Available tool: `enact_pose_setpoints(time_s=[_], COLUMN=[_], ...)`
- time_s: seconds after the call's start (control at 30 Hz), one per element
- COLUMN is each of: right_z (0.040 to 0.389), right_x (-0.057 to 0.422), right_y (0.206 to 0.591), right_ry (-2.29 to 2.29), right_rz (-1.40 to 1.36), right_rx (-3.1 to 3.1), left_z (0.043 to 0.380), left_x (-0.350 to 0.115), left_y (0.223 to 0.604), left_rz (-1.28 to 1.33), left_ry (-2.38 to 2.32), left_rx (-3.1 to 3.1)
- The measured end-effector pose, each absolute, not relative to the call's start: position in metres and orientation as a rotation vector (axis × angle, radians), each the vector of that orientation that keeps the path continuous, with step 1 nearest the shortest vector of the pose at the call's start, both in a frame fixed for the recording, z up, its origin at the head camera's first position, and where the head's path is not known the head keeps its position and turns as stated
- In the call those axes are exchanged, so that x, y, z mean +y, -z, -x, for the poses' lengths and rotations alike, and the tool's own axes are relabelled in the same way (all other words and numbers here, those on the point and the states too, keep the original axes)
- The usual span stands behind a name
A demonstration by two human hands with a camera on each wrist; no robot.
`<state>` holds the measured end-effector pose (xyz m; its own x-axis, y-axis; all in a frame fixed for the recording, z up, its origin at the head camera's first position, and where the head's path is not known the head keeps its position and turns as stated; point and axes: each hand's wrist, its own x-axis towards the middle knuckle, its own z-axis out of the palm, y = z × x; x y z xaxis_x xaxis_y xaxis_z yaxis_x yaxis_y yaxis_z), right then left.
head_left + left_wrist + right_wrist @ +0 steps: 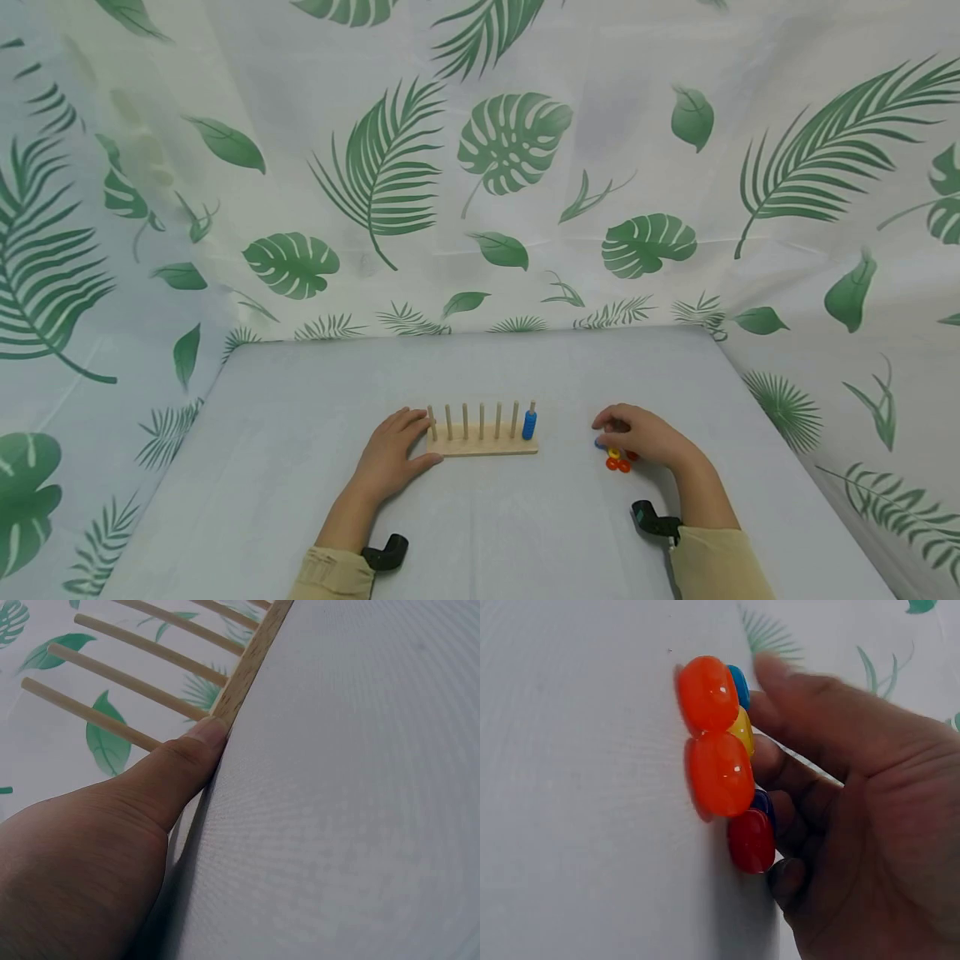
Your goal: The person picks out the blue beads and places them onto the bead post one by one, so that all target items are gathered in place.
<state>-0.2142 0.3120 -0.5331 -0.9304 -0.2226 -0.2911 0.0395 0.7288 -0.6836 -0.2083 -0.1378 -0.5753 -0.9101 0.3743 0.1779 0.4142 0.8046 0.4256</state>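
Note:
A wooden peg stand (487,446) with several upright pegs lies in the middle of the table. Blue beads (529,425) are stacked on its rightmost peg; the other pegs are bare. My left hand (390,454) grips the stand's left end, its thumb (206,735) against the front edge of the base and its fingers behind. To the right, my right hand (637,433) hovers over a small group of loose beads. Its thumb and bent index finger are close to a light blue bead (739,686). Two orange beads (720,772), a yellow (742,733), a red (751,841) and a dark blue one (763,806) lie beside it.
A pale cloth covers the table (517,525). Leaf-printed sheets (570,275) hang at the back and both sides. Each wrist wears a black camera mount, one on the left (386,552) and one on the right (654,518).

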Motion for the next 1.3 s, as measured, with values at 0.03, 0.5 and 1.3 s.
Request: enact_pose_setpoints(time_s=[0.03,0.5,1.3], right_z=[0.2146,0.2227,0.2184], right_x=[0.3125,0.3129,0.3104], right_y=[0.5332,0.5346,0.5354], right_ry=[1.043,1.083,1.117], right_rz=[0.133,0.072,0.084], right_rx=[2.569,2.536,2.562], left_z=[0.2085,0.2087,0.206], left_x=[-0.1377,-0.1387,-0.1367], left_y=[0.5753,0.5747,0.5715], left_rz=[0.636,0.629,0.62], left_ry=[0.714,0.717,0.742], left_rx=[-2.902,-2.892,-2.91])
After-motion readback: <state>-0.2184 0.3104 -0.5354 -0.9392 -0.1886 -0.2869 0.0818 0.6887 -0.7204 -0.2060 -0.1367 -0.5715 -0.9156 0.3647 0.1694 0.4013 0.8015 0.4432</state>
